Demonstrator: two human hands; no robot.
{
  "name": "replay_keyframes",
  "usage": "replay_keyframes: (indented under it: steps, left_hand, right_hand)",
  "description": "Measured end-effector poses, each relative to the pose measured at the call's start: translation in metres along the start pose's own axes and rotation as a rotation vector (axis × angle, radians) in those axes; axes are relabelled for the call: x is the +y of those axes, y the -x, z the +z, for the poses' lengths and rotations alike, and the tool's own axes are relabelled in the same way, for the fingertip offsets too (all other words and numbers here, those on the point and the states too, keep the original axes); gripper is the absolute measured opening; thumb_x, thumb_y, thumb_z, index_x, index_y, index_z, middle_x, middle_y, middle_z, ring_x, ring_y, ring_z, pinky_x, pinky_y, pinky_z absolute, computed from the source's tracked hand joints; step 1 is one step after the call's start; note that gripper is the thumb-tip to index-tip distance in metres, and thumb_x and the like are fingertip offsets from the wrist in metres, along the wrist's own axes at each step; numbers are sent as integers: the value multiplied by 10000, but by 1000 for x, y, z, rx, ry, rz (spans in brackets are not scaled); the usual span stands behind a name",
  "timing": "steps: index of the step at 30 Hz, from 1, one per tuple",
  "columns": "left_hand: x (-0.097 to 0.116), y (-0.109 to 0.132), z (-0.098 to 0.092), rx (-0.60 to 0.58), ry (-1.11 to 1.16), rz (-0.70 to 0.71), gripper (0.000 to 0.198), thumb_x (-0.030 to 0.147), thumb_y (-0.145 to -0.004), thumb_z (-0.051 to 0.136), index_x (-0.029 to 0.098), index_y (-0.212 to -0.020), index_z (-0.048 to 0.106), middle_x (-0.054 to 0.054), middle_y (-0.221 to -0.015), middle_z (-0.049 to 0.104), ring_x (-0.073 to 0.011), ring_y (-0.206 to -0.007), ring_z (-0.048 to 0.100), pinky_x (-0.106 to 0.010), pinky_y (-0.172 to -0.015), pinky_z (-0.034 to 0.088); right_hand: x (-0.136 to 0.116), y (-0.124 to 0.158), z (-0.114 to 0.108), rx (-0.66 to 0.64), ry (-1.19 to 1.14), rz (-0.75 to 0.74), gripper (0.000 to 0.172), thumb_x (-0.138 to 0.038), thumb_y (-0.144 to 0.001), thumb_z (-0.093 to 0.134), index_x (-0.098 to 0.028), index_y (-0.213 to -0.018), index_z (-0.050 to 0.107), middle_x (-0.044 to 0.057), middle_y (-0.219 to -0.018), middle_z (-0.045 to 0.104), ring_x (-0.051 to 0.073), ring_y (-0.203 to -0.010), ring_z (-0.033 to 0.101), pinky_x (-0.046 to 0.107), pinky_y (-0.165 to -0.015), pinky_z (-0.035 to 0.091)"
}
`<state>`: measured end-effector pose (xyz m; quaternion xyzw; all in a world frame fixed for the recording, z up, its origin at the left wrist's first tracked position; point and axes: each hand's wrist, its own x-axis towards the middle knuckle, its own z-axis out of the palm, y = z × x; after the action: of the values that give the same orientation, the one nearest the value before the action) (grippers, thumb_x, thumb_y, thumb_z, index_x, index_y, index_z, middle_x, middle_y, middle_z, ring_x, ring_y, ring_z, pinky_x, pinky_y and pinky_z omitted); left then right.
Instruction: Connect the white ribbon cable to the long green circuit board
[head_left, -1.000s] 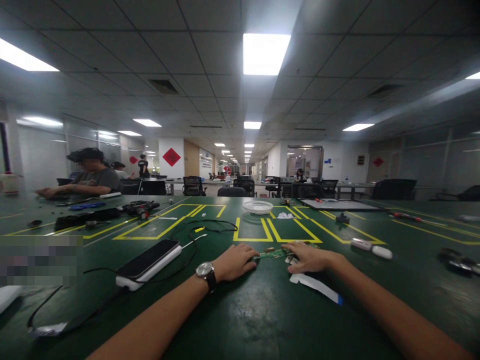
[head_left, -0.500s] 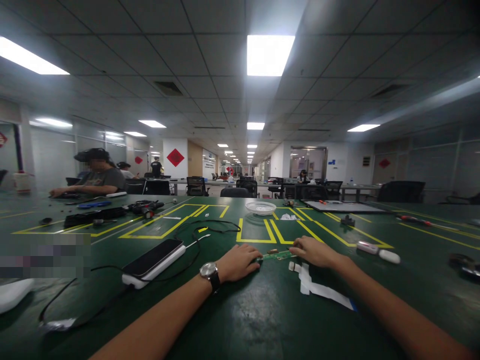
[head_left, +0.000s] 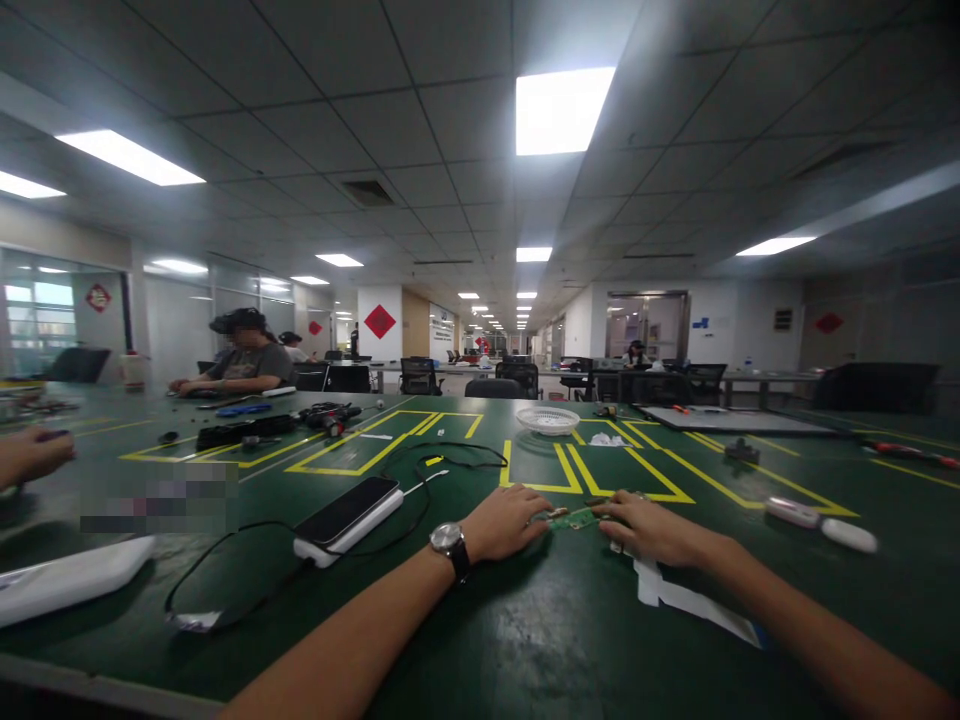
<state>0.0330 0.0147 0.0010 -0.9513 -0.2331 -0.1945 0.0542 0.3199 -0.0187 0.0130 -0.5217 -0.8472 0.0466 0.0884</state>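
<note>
A small green circuit board [head_left: 576, 519] sits at the tabletop between my two hands. My left hand [head_left: 508, 522], below a wristwatch [head_left: 448, 541], has its fingertips closed on the board's left end. At the other end, the fingers of my right hand [head_left: 651, 526] are bent and pinch the board's right edge; part of the board is hidden beneath them. Near the left fingertips a small brownish piece lies along the board. White strips [head_left: 701, 606], like tape or paper, lie crossed on the table just under my right wrist.
Left of my hands, a black-screened phone [head_left: 351, 512] rests on a white block beside a looped black cable [head_left: 262, 525]. A white basket [head_left: 547, 420] stands ahead. Two pale rounded objects [head_left: 847, 534] lie to the right. Another person's hand [head_left: 34, 455] shows at the far left.
The view has swung left, so the table's contents sit further right. My right fingers have come over more of the board's right end and the small piece near the strips. Another person's hand has appeared.
</note>
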Motion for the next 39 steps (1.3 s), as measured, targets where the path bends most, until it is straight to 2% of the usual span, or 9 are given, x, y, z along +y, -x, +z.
replay_keyframes:
  steps: [6, 12, 15, 17, 20, 24, 28, 34, 39]
  left_hand:
    - [1, -2, -2, 96, 83, -128, 300, 323, -1009, 407, 191, -1171, 622, -60, -1142, 669, -205, -1061, 604, -330, -964, 451]
    - [8, -2, -1, 31, 107, -68, 270, 296, -985, 458, 205, -1191, 608, -64, -1169, 656, -215, -1094, 587, -342, -996, 436]
    - [12, -2, 2, 7, 116, -23, 284, 311, -981, 478, 209, -1222, 590, -72, -1221, 628, -222, -1146, 562, -352, -1025, 421]
    - [12, -2, 5, -4, 125, -1, 306, 328, -980, 489, 210, -1248, 577, -76, -1264, 604, -227, -1194, 535, -358, -1046, 409]
    - [13, -1, 9, -15, 126, 12, 334, 339, -973, 507, 211, -1276, 561, -81, -1317, 569, -234, -1235, 507, -367, -1057, 402]
    - [16, -1, 8, -21, 120, 24, 329, 334, -966, 517, 210, -1266, 568, -79, -1287, 583, -240, -1213, 516, -376, -1038, 411]
    - [19, -1, 6, -54, 123, 36, 274, 327, -965, 515, 210, -1191, 617, -71, -1198, 621, -233, -1138, 551, -356, -993, 435]
    - [18, -1, 8, -67, 119, 38, 265, 312, -961, 516, 223, -1186, 623, -70, -1203, 615, -240, -1127, 555, -361, -962, 446]
    - [17, -1, 8, -73, 114, 40, 254, 302, -955, 522, 229, -1175, 625, -68, -1206, 616, -240, -1134, 556, -366, -987, 435]
  right_hand:
    - [-20, 0, -2, -44, -186, -162, 475, -508, -978, 388, -212, -1268, 621, 104, -1351, 569, 278, -1244, 502, 433, -1107, 342]
    - [-39, 1, 0, -40, -286, -244, 275, -379, -947, 480, -216, -1092, 648, 42, -1138, 661, 216, -1037, 599, 359, -965, 448]
    - [-46, -1, -1, -10, -307, -287, 234, -341, -925, 491, -211, -1018, 663, 41, -1113, 674, 212, -1027, 605, 344, -955, 448]
    - [-42, -3, -6, 56, -257, -245, 229, -308, -906, 486, -204, -984, 675, 55, -1068, 692, 221, -999, 617, 345, -928, 457]
    - [-26, -1, -18, 134, -80, -50, 216, -286, -861, 512, -187, -949, 682, 77, -948, 707, 229, -873, 635, 330, -797, 478]
    - [-1, 9, -30, -5, 54, 130, 321, -403, -787, 626, -174, -1007, 672, 92, -949, 695, 247, -823, 632, 320, -695, 460]
    - [1, 12, -23, -141, -22, 48, 406, -409, -731, 682, -195, -1074, 644, 57, -965, 666, 225, -824, 614, 283, -641, 438]
    - [-24, 3, -5, -53, -123, -21, 271, -210, -728, 624, -192, -998, 623, 20, -882, 644, 162, -748, 577, 239, -615, 414]
    - [-29, 1, -1, -1, -148, -79, 271, -192, -728, 630, -184, -999, 615, 15, -875, 640, 160, -768, 578, 245, -663, 436]
